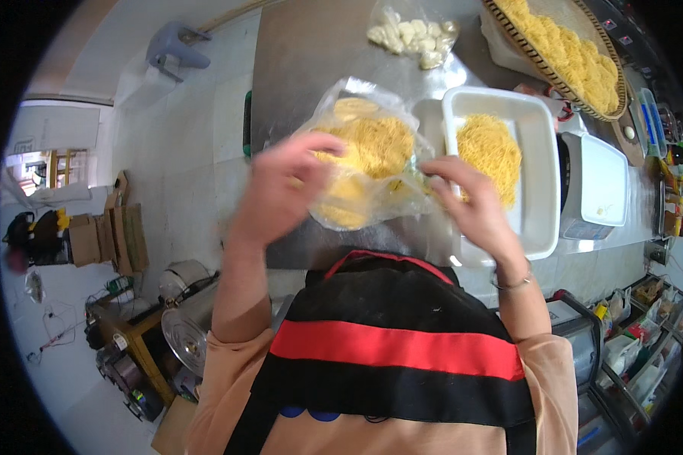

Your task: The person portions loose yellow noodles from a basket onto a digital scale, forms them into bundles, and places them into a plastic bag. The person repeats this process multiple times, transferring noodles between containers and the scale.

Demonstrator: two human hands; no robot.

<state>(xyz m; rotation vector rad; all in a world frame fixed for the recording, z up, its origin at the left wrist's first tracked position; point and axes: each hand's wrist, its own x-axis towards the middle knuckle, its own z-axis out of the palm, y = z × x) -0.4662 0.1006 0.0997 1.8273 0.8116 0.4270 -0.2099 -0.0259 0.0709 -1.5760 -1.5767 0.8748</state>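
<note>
A clear plastic bag (370,196) with yellow noodles (381,145) in it lies on the metal table in front of me. My left hand (296,176), blurred by motion, is over the bag's left side; whether it grips anything is unclear. With thumb and fingers my right hand (467,196) pinches the bag's right edge, beside the rim of a white plastic tub (540,187). A heap of thin yellow noodles (489,153) sits inside that tub.
Beyond the noodle bag is a clear bag of pale pieces (415,34). A woven bamboo tray (617,85) of noodles stands at the upper right, above a white-lidded container (603,182). A plastic stool (176,51) stands on the floor at the upper left.
</note>
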